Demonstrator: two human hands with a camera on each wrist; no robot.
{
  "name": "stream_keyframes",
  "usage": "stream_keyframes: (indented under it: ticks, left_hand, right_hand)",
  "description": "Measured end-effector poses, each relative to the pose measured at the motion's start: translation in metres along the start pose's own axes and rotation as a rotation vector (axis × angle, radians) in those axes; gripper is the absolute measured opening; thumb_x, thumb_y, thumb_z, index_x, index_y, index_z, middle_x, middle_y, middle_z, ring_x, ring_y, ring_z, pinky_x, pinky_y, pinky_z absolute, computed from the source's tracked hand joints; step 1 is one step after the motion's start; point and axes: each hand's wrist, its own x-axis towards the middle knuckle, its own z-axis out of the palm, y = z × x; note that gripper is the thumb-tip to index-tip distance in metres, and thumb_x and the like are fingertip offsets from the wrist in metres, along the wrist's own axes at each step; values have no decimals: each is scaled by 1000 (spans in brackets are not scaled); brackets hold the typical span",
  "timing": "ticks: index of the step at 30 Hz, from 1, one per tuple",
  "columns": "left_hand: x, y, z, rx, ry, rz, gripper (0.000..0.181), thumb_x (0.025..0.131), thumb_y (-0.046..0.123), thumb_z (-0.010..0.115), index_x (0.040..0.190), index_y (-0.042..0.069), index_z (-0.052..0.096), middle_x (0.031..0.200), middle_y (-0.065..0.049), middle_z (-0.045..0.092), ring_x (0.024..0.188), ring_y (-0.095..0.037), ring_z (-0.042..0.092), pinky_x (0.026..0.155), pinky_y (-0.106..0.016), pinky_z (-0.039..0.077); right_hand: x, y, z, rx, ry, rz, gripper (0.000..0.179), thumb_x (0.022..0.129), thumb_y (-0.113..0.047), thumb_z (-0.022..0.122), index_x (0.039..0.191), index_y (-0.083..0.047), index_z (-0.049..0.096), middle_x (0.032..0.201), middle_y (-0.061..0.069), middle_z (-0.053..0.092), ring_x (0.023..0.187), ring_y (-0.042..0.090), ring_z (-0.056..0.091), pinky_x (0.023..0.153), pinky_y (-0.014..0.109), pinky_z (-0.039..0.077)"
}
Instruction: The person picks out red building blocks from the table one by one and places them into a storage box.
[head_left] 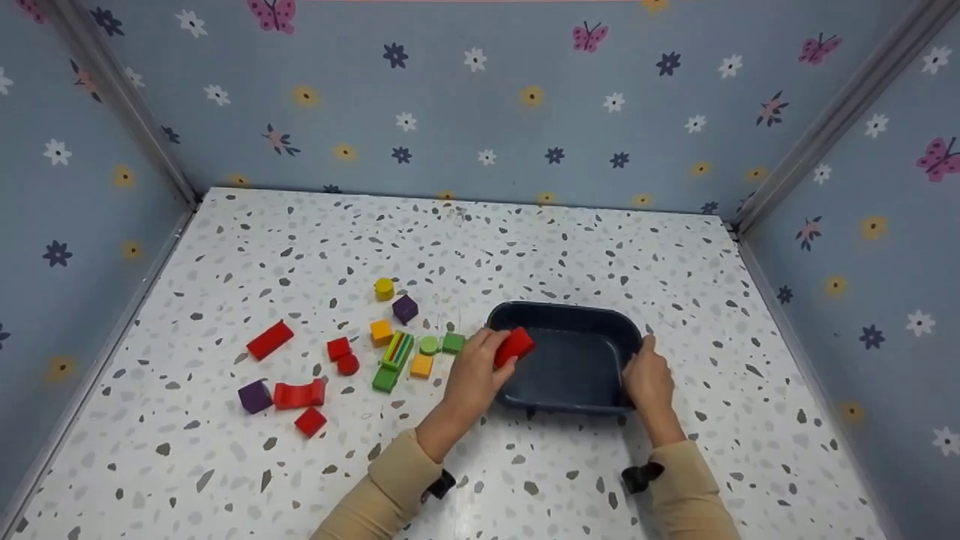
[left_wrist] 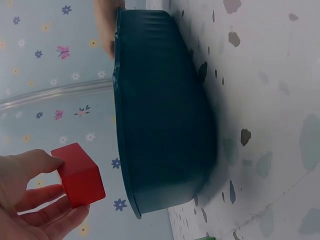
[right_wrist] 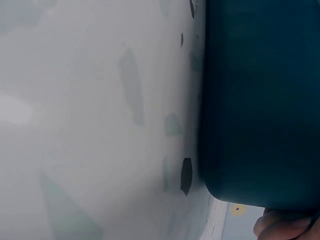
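Between thumb and fingers, my left hand [head_left: 474,373] pinches a red block [head_left: 515,346] over the left rim of a dark blue basin [head_left: 574,367]. The left wrist view shows the red block [left_wrist: 79,175] as a box with flat faces, held up beside the basin wall [left_wrist: 165,110]. My right hand [head_left: 649,379] grips the basin's right rim, and its fingers [right_wrist: 282,226] show at the basin's edge in the right wrist view. Nothing lies on the visible basin floor.
Left of the basin lie several loose blocks: a long red block [head_left: 270,340], a red arch [head_left: 299,394], purple cubes [head_left: 255,397], a yellow cylinder [head_left: 384,289], a striped block [head_left: 397,350] and a green block [head_left: 453,343]. Flower-patterned panels [head_left: 480,97] enclose the speckled table [head_left: 570,255].
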Motion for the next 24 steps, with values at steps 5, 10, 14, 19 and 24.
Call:
stream_keyframes:
  ticks: [5,10,14,19,24]
  left_hand:
    - [0,3,9,32,-70,18,30,76,11,68,103,1,61,91,-8,57,82,-20,55,75,-31,48]
    - [0,2,15,68,-205,2,30,78,12,66,105,1,61,90,-6,55,82,-19,53,74,-30,46]
    - [2,0,19,96,-300,3,29,79,13,65,105,0,61,91,-7,56,84,-20,54,75,-30,46]
    - [5,-1,22,132,-376,11,26,79,12,65,103,0,63,91,-9,57,83,-20,56,75,-30,45]
    - [9,-3,25,162,-446,10,24,80,13,65,101,1,64,90,-8,57,81,-18,55,72,-29,45]
  right_hand:
    - [0,-1,-1,-8,-10,0,23,89,-6,38,110,3,36,82,30,55,63,39,58,47,46,44]
    - [0,-1,-1,-13,-32,15,23,89,-6,38,110,3,35,84,30,56,66,39,58,50,46,44]
    - [1,-1,0,-12,-36,18,24,89,-7,38,111,3,35,86,30,56,68,40,58,51,47,44]
    - [0,0,1,-7,-16,7,23,89,-6,39,110,3,36,84,31,55,67,41,57,50,48,43]
    - [-1,0,0,-5,4,-4,23,88,-6,40,109,3,37,83,31,55,66,42,57,48,49,42]
